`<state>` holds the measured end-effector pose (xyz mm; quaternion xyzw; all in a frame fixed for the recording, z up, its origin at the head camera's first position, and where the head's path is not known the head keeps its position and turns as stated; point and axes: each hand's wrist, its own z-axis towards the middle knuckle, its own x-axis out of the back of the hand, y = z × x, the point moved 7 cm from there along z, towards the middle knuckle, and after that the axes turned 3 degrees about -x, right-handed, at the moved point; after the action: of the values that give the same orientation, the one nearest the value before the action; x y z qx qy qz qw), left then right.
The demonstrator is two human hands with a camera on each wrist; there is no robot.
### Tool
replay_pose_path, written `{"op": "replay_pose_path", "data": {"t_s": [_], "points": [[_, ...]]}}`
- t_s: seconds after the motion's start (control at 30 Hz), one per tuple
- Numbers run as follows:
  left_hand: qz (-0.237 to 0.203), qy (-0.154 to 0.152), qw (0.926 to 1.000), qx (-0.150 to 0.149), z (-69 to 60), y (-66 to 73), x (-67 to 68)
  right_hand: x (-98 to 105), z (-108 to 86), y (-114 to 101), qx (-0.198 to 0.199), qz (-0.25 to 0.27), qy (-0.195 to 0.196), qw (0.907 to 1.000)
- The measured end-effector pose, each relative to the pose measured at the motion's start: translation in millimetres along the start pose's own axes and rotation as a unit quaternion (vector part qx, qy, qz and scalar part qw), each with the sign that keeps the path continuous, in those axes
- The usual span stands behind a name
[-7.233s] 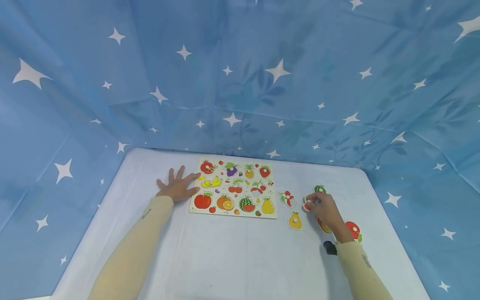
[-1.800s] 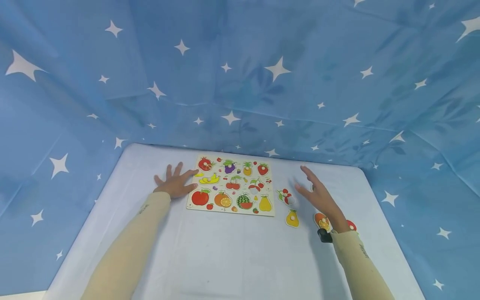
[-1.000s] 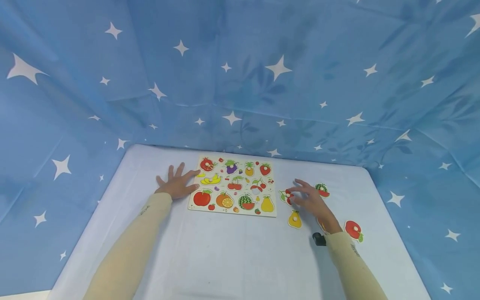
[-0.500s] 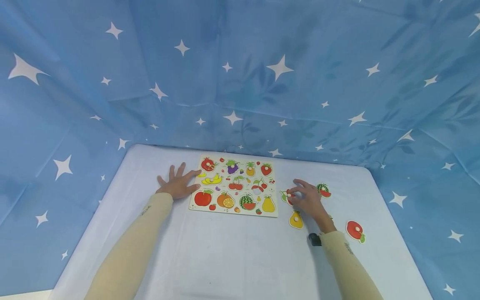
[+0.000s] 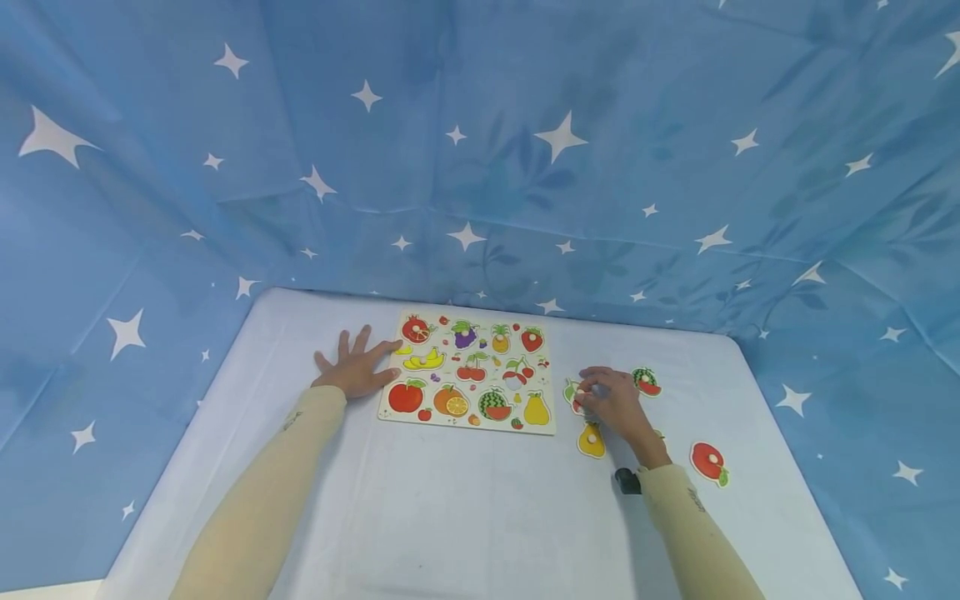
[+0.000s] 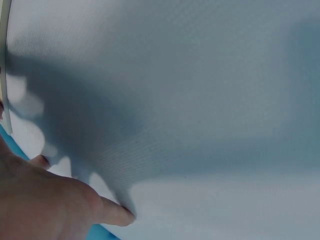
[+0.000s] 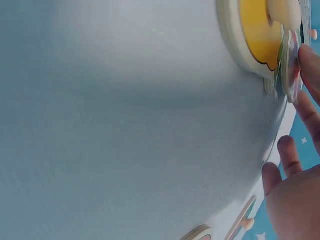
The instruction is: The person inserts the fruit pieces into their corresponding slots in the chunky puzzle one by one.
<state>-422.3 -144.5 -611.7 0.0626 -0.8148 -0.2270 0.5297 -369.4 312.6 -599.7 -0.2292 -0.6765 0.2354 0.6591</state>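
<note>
In the head view my left hand [image 5: 352, 373] lies with fingers spread, its thumb and forefinger on the left edge of the fruit board [image 5: 442, 420]. My right hand [image 5: 618, 404] is right of the board, its thumb and forefinger pinching a red-and-white fruit piece with green leaves [image 5: 571, 390]. The fingers hide part of that piece. Just below it lies a yellow pear piece [image 5: 591, 442]. The right wrist view shows the thumb against the edge-on fruit piece [image 7: 292, 67], beside the knobbed pear piece [image 7: 257, 37].
A watermelon piece [image 5: 647, 382] lies behind the right hand, and a red apple piece [image 5: 707, 461] lies to its right. Another piece is mostly hidden under the right wrist. A blue star-patterned cloth [image 5: 480, 167] rises behind the white table [image 5: 450, 517].
My right hand has come left from the pieces near the watermelon, opened on the way, and now pinches the red-and-white piece, which has shifted slightly. My left hand stays at the board.
</note>
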Motion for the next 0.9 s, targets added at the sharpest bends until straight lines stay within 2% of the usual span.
{"op": "replay_pose_path", "data": {"t_s": [0.33, 0.53, 0.63, 0.9], "points": [[-0.001, -0.001, 1.0000, 0.001, 0.9, -0.9, 0.2, -1.2, -2.0, -6.3, -0.003, 0.031, -0.004, 0.9995], [0.001, -0.001, 1.0000, 0.001, 1.9, -1.0, 0.3, -4.5, -0.3, -9.1, -0.045, 0.041, -0.020, 0.9979], [0.001, -0.001, 1.0000, 0.001, 2.0, -1.2, 0.1, -5.5, 1.1, -12.0, -0.053, 0.041, -0.021, 0.9975], [0.001, -0.003, 1.0000, 0.003, 1.7, -1.6, -1.1, -7.1, 8.3, -25.9, -0.020, 0.036, -0.001, 0.9992]]}}
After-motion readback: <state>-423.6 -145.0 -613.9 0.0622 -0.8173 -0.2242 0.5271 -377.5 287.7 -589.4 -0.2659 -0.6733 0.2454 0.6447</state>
